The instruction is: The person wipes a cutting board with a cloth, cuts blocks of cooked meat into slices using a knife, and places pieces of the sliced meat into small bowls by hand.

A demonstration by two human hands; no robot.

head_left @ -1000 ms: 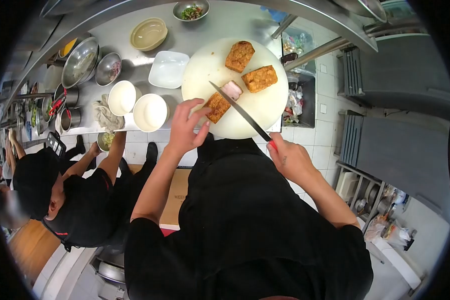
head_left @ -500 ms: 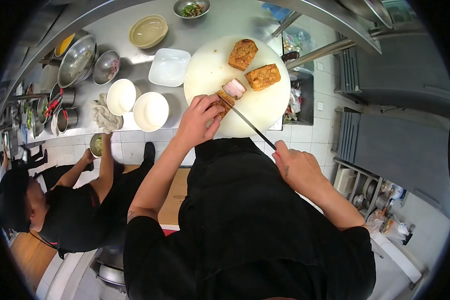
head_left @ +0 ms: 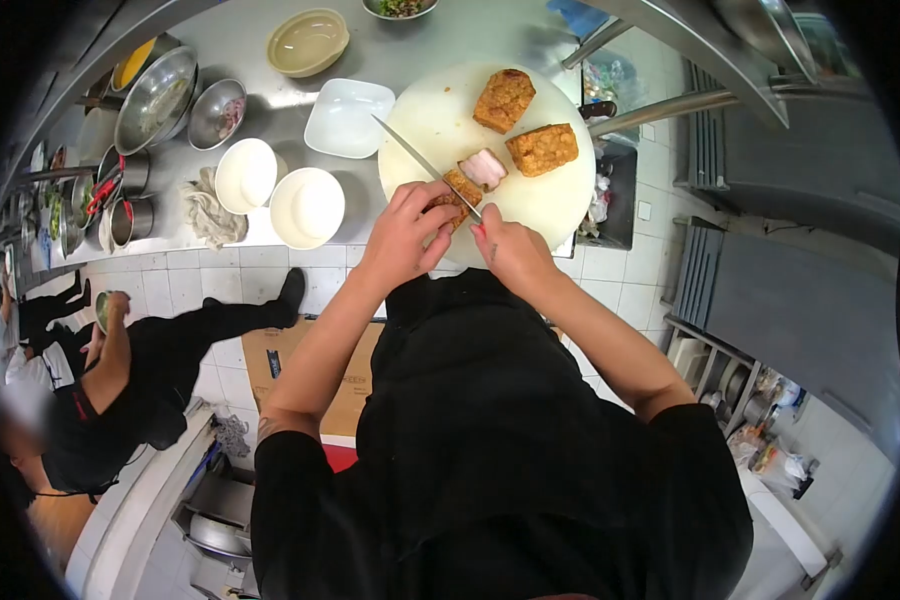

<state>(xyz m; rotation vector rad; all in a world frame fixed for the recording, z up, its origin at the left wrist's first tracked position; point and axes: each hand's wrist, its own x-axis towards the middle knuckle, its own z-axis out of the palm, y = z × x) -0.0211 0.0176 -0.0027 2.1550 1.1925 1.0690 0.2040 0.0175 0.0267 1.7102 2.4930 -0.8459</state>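
A long knife (head_left: 412,149) lies across a browned meat block (head_left: 462,190) on the round white board (head_left: 555,215). My right hand (head_left: 510,250) is closed round its handle, close to the board's near edge. My left hand (head_left: 406,230) presses its fingers on the left part of that block, which they partly hide. Just beyond the blade sits a cut piece with a pale face (head_left: 483,170). Two more browned blocks, one at the back (head_left: 503,100) and one at the right (head_left: 542,150), rest on the board.
Left of the board are a white square dish (head_left: 348,118), two white tubs (head_left: 307,208), a crumpled cloth (head_left: 210,215) and metal bowls (head_left: 218,114). A beige bowl (head_left: 308,43) stands behind. A co-worker (head_left: 120,390) holds a bowl at the lower left.
My right hand has moved left and inward, pushing the knife further across the block. My left hand has come down onto the block. The co-worker has moved away to the left with the bowl.
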